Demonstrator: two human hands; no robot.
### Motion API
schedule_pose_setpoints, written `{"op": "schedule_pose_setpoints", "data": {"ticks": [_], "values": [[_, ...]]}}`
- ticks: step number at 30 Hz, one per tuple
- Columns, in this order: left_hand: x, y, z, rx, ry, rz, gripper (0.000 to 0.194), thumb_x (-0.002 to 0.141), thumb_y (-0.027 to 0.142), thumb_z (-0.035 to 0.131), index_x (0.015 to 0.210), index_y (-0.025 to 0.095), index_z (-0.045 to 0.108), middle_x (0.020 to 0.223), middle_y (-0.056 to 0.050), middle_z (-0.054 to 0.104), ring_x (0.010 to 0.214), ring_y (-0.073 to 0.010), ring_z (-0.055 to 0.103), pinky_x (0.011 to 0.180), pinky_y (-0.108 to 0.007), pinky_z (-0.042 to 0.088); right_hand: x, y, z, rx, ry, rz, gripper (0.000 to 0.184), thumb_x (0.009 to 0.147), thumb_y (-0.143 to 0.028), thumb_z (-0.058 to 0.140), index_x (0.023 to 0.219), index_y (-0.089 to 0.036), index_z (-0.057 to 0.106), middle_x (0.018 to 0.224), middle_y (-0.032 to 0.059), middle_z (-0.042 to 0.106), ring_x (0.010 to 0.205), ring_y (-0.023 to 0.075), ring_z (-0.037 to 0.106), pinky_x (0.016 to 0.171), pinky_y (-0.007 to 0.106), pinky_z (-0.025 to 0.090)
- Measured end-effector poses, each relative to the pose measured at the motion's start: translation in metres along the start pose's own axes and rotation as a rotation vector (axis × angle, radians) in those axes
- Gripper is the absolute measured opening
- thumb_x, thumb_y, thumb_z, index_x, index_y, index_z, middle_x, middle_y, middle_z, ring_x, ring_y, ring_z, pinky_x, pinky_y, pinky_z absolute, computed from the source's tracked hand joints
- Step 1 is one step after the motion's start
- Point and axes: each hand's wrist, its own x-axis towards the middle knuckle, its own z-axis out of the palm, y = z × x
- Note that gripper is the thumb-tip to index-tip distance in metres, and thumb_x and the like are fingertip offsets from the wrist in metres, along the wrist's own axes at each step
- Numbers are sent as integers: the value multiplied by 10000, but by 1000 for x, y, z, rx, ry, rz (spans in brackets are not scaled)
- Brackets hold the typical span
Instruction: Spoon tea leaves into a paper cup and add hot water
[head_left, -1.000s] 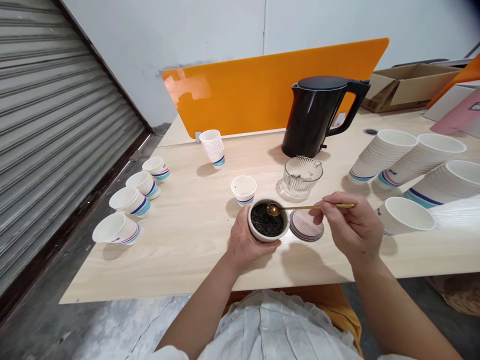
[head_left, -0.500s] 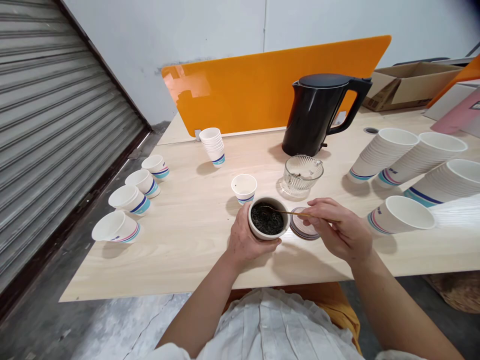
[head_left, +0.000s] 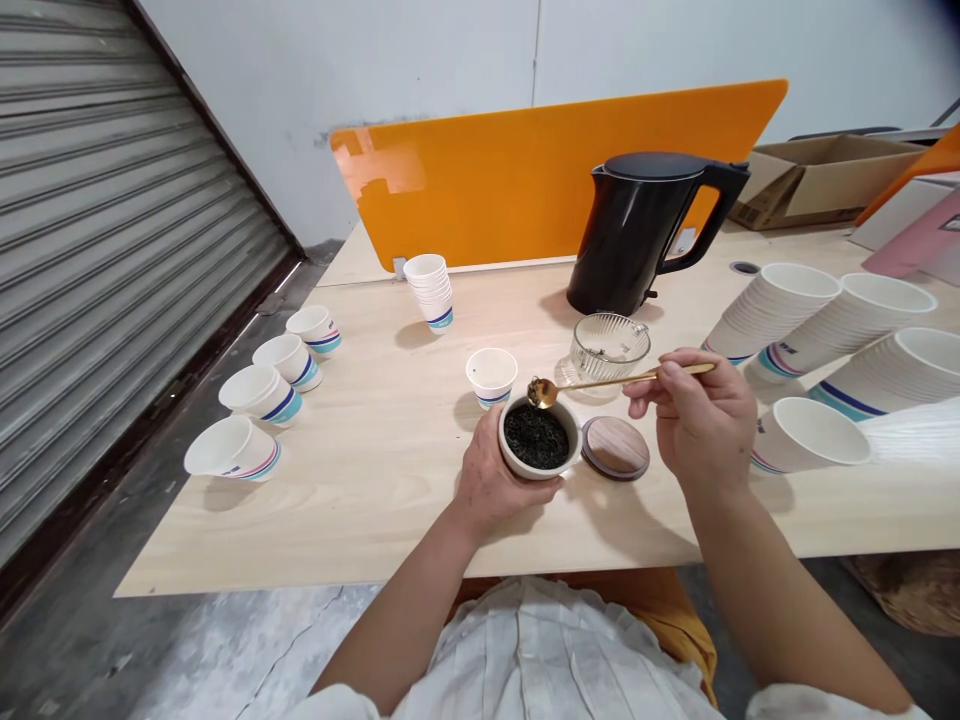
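Observation:
My left hand (head_left: 491,475) is wrapped round a small pale jar (head_left: 576,452) filled with dark loose tea leaves (head_left: 535,436). Between the fingers of my right hand (head_left: 697,415) is the handle of a gold spoon (head_left: 592,384). Its bowl, with a few leaves in it, hangs over the jar's far rim. Just beyond the jar stands a paper cup (head_left: 491,372) with a dark speck or two inside. The round wooden lid (head_left: 616,447) lies on the table right of the jar. Behind the lid is a ribbed glass cup (head_left: 609,345) holding a few leaves.
A black electric kettle (head_left: 634,235) stands before the orange divider (head_left: 480,195). Several paper cups (head_left: 232,450) line the table's left side, with a cup stack (head_left: 430,292) further back. More stacks (head_left: 874,315) and a single cup (head_left: 814,435) are at right. An open cardboard box (head_left: 825,180) sits behind.
My right hand has risen and shifted right, lifting the spoon out of the tea leaves to above the jar's far rim. The wooden lid is now uncovered. My left hand holds the jar still.

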Motion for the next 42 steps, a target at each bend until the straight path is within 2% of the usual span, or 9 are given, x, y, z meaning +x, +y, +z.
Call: {"op": "schedule_pose_setpoints", "data": {"ticks": [5,10,16,19,26,35,38,40,42], "values": [[2,5,0,-1,-35,16,921,553,349,839,1329,197,367,1276,-135,526,1210,-320,515,1026,-460,446,12,11,20,-151,-83,-135,85,886,-248,607,943,-191,582,732,4,704,592,157,670,584,298,557],[1,6,1,2,-31,42,935,549,352,846,1329,210,350,1270,-118,533,1187,-310,529,1000,-461,467,14,25,29,-580,-500,-561,163,901,-131,540,1022,-209,615,884,39,718,794,159,689,708,292,553],[1,8,0,11,-44,47,932,553,359,838,1338,227,352,1279,-109,529,1172,-310,538,990,-461,475,21,29,21,-719,-732,-818,258,866,-69,566,1106,-161,584,975,98,718,859,193,682,781,352,535],[2,9,-1,12,-45,72,930,550,350,846,1333,231,358,1274,-101,532,1173,-304,538,991,-445,474,23,28,18,-749,-808,-862,266,877,-85,563,1130,-165,562,1024,102,712,909,188,679,837,367,517],[0,5,2,17,-40,47,968,548,368,844,1352,218,326,1303,-116,515,1199,-310,522,1004,-460,467,23,27,15,-761,-806,-848,275,896,-104,547,1154,-199,542,1049,81,710,942,177,676,882,388,498],[3,7,1,-19,-50,-1,926,564,344,840,1338,211,350,1306,-133,510,1229,-317,502,1032,-480,446,18,25,15,-652,-666,-708,263,878,-83,551,1098,-214,613,986,49,728,875,166,691,881,372,507],[3,6,1,-38,-53,-38,910,553,306,835,1330,214,372,1282,-125,521,1207,-312,515,1019,-470,455,15,30,19,-470,-500,-353,136,903,-171,552,1001,-204,641,892,34,731,797,173,701,772,349,558],[3,6,2,-44,-52,-65,921,545,290,830,1339,219,369,1272,-117,527,1194,-308,522,1009,-463,459,17,35,18,-277,-282,-64,99,899,-258,582,938,-181,632,825,40,728,718,185,705,685,336,582],[3,6,1,-43,-41,-84,937,535,290,833,1344,220,366,1272,-115,529,1190,-310,524,1011,-465,454,25,37,12,-109,-56,91,140,863,-300,632,895,-165,622,776,40,723,697,191,707,665,328,593]]}}
